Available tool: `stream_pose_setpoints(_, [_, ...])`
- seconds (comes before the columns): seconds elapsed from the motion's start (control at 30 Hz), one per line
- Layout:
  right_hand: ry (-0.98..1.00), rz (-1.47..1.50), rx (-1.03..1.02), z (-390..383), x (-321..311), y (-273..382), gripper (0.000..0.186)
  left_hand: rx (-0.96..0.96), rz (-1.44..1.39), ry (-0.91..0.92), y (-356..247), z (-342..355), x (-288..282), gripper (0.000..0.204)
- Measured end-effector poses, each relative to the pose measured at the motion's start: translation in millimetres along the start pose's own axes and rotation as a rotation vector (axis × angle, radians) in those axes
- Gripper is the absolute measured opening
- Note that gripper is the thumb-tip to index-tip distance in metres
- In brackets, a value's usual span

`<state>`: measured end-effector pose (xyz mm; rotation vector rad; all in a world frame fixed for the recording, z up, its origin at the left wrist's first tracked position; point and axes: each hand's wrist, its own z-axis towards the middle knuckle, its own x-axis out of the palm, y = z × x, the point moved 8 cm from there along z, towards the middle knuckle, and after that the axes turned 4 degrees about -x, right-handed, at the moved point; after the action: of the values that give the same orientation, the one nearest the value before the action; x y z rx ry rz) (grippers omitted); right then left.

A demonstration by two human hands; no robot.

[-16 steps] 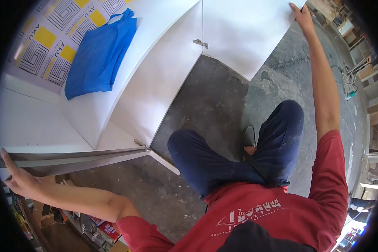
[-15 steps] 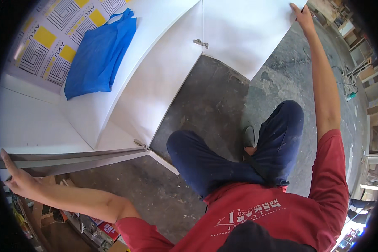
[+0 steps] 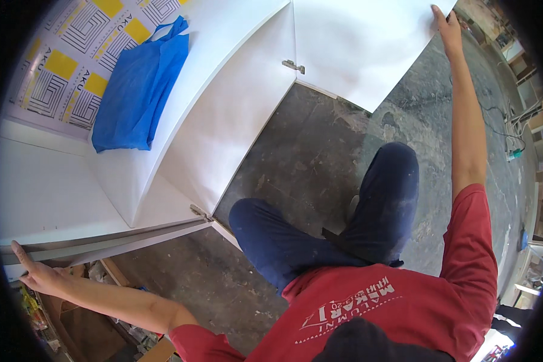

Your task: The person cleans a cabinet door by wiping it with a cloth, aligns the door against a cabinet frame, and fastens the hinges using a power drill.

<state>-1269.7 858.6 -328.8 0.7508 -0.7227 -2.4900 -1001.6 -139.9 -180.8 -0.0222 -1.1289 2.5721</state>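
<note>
On the dark floor (image 3: 320, 133), lg white cab (image 3: 241, 108) w/ both doors open. R door (image 3: 362, 48), white, is swung out at upper R; L door (image 3: 127, 241), seen nearly edge-on, runs to lower L. Blue bag (image 3: 142, 90) lies on cab, upper L. R hand (image 3: 449, 30): thumb & fingers clamped on R door's outer edge. L hand (image 3: 42, 276) is at L door's far end, 1 finger stretched out; can't tell if rest grip. Sm metal hinges (image 3: 294, 66) show at doors' inner edges.
</note>
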Motion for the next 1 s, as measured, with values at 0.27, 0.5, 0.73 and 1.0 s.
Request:
stream_pose_setpoints(0.27, [-0.175,0.052,-0.085,-38,4,57,0.047,-0.004,0.033,-0.057,-6,1,-2,0.06])
stream_pose_setpoints(0.5, [-0.17,0.05,-0.035,-6,7,23,0.048,0.055,0.013,-0.017,-6,-2,7,0.055])
stream_pose_setpoints(0.73, [-0.173,0.108,-0.071,-15,15,47,0.039,0.008,0.04,-0.041,-21,-5,3,0.068])
stream_pose_setpoints(1.0, [0.138,0.052,0.136,-22,3,71,0.038,-0.004,0.146,-0.027,-26,-9,-13,0.061])
